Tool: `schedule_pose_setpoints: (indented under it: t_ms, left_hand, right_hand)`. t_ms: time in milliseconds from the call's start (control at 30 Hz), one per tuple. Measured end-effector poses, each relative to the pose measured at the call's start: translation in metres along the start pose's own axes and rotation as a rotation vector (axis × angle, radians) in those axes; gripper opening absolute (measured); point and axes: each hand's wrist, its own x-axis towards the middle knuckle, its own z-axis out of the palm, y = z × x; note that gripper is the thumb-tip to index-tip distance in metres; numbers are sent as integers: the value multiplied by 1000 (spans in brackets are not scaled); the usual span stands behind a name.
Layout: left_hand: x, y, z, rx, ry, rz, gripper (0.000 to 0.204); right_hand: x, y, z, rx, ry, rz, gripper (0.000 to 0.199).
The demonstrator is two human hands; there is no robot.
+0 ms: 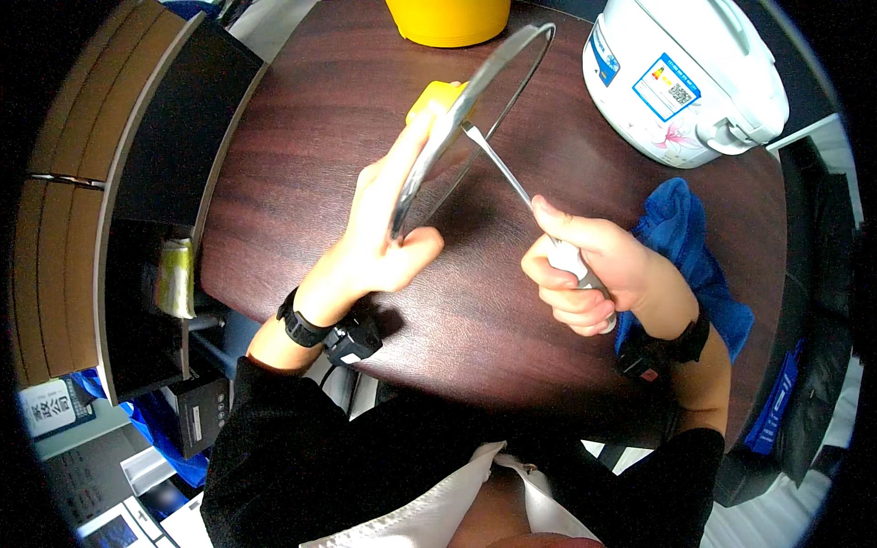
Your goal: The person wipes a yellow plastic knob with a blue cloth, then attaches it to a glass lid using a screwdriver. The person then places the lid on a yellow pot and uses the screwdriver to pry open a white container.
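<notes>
My left hand [373,239] grips a round glass lid [426,173] with a metal rim, tilted up nearly on edge above the table. A yellow piece [433,99], which looks like the lid's knob, shows on its left side by my fingertips. In my right hand [607,260], closed around its grey and white handle, is a screwdriver [504,166]. Its shaft points up and left, and the tip lies at the middle of the lid's right face. Whether the tip sits in a screw is too small to tell.
A brown wooden table [301,183] lies below. At the far edge stands a yellow pot or tub [452,20]; a white rice cooker [681,82] is at far right. A blue cloth [681,228] lies beside my right wrist. Shelving [178,128] borders the left side.
</notes>
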Motion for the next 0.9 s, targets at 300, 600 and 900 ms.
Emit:
schedule_pose_setpoints:
  t_ms: [300, 600, 900]
  left_hand:
    - [-1, 9, 0, -427, 39, -155, 80]
    - [9, 10, 1, -746, 180, -313, 83]
    - [9, 6, 2, -829, 190, -294, 83]
  right_hand:
    - [-3, -4, 9, -732, 658, -249, 59]
    - [-4, -3, 17, -1350, 1189, -837, 31]
    - [2, -1, 12, -1247, 1094, -759, 32]
